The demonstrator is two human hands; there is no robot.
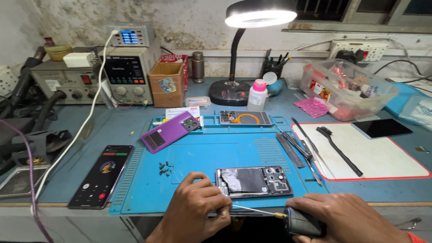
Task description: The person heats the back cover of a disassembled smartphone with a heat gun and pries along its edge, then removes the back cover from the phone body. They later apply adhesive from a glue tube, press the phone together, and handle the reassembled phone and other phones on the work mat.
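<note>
At the far left a dark bundle of hoses (22,108) runs off the edge, hard to make out. A black phone (101,175) with a lit screen lies just beside the blue mat (189,157), and a purple back cover (170,131) rests on the mat's upper left. The left hand (194,211) is curled shut at the near-left corner of the opened phone (254,181) — its fingertips pinch something too small to tell. The screwdriver (288,219) (thin shaft, dark handle) points left toward that corner; the right hand (346,220) is closed around the handle, its wrist cut off by the lower edge. Right of the mat lie tweezers (294,143) and a black brush (338,149) on a white pad (387,157) — well apart from both hands.
</note>
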